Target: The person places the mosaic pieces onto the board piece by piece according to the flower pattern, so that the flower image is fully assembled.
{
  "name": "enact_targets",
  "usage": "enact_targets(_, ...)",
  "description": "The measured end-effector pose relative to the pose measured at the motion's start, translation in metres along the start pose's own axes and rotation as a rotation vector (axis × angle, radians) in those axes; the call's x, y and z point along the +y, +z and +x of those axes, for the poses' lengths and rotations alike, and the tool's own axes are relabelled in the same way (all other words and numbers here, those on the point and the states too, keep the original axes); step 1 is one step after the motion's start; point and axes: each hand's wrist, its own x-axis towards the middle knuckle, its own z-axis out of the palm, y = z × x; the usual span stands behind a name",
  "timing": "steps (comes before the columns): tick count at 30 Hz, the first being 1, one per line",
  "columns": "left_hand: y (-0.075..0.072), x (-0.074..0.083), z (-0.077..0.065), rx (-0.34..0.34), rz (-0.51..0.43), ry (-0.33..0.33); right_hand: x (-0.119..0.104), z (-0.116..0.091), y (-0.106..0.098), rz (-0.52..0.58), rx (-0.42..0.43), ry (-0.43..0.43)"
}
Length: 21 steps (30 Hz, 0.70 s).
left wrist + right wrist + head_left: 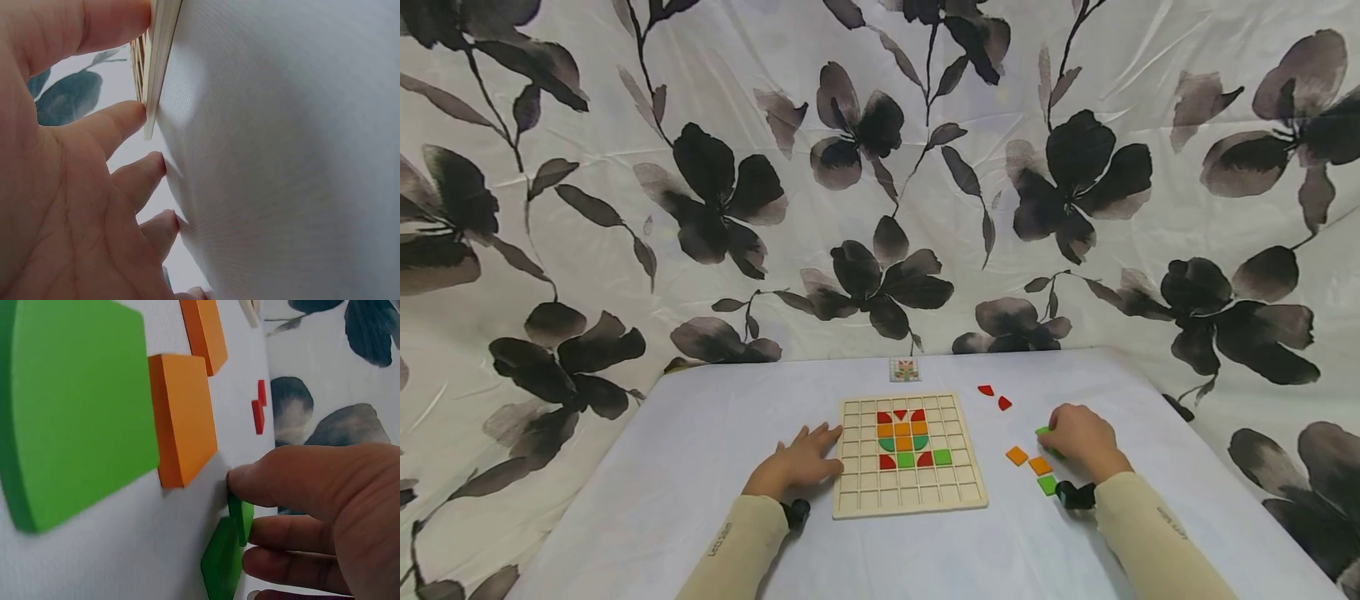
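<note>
A wooden grid board [910,497] lies on the table, with red, orange and green pieces forming a flower-like pattern in its cells. My left hand [801,460] rests at the board's left edge. In the left wrist view, the thumb and index finger touch the board's side [164,50], the other fingers spread on the cloth. Right of the board, my right hand [1081,437] pinches a green tile [240,515] between thumb and fingers. Another green tile [222,559] lies under those fingers, partly hidden.
Near the right hand lie two orange tiles [1017,456] and a green square tile [1047,485]. Two red pieces [986,390] lie farther back. A small pattern card [905,369] sits behind the board, close to the floral cloth backdrop [880,192].
</note>
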Motion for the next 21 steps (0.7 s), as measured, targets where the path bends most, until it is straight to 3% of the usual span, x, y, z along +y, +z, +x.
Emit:
enact_targets(8, 0.001, 0.000, -0.002, 0.005, -0.010, -0.009, -0.021, 0.002, 0.007, 0.030, 0.027, -0.041)
enact_targets(14, 0.002, -0.002, -0.002, 0.010, -0.005, 0.003, -0.056, 0.004, 0.016, 0.097, 0.046, -0.058)
enact_targets(21, 0.002, -0.003, 0.000, 0.014, -0.003, 0.005, -0.096, 0.003, 0.021, 0.073, 0.100, -0.196)
